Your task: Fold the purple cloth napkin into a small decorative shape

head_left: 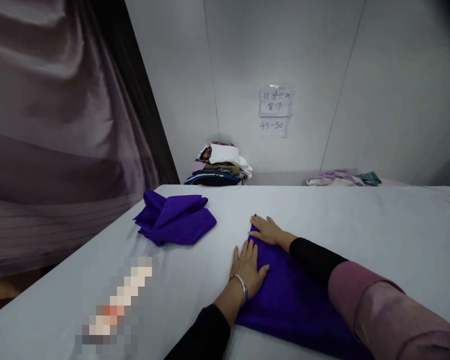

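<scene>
**Two hands flat on a purple cloth**

A person's two bare hands rest on a purple cloth (296,290), which lies spread on the white surface (195,285), right of centre and toward the near edge of the view. The cloth narrows to a point at its far end; its near part runs beneath the right arm. The left hand (248,272), wearing a silver bracelet (241,286), lies across the cloth's left edge, its fingers directed away from the person and the thumb set apart over the fabric. The right hand (269,231) lies just beyond it, palm down, with the fingertips at the pointed end. Both grips are wide: the fingers are extended and press flat. A black sleeve (204,332) covers the left forearm; on the right, a pink sleeve (363,295) lies over a black one. Well apart, at the far left of the surface, is a second purple cloth (178,220), loosely crumpled. Nearer the person on that side, a long item (125,297) is pixelated and cannot be identified. Beyond the far edge are a clothes pile (221,165) and some lilac and green fabric (337,178). Handwritten papers (276,102) hang on the wall (247,50); a satiny curtain (52,125) hangs at left.
</scene>
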The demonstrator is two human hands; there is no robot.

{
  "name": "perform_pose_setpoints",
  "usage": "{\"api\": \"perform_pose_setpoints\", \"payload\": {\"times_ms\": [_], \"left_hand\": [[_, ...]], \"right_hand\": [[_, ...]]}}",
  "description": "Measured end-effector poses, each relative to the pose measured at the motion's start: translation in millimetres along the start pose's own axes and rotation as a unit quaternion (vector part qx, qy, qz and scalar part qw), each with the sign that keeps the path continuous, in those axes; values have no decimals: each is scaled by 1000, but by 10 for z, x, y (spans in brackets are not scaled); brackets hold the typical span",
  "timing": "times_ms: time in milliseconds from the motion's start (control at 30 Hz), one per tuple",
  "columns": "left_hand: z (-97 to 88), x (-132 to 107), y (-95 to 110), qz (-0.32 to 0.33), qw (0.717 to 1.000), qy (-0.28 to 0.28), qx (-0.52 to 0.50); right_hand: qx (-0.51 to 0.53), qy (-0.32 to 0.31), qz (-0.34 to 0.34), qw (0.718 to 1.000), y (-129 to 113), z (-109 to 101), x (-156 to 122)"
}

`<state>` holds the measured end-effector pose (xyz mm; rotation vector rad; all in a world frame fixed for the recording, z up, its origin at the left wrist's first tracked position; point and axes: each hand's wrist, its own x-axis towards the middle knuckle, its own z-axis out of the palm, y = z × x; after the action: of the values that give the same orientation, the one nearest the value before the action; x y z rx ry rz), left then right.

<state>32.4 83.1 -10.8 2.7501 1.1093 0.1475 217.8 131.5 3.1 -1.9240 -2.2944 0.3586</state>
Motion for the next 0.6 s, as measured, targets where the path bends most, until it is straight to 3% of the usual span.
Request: {"api": "perform_pose_setpoints", "payload": {"times_ms": [167, 267, 400, 500, 600], "left_hand": [[-18, -5, 1, -1, 1000, 6, -1], [-27, 7, -2, 0, 1000, 2, 7], [-40, 26, 8, -1, 1000, -9, 23], [-46, 41, 16, -2, 999, -13, 34], [-57, 54, 22, -3, 999, -14, 41]], "right_hand": [[19, -6, 20, 1000, -52, -130, 23], [34, 8, 38, 999, -109, -268, -112], [41, 23, 19, 999, -297, -248, -695], [53, 31, -18, 998, -521, -75, -1236], [62, 31, -17, 997, -696, 90, -1600]]}}
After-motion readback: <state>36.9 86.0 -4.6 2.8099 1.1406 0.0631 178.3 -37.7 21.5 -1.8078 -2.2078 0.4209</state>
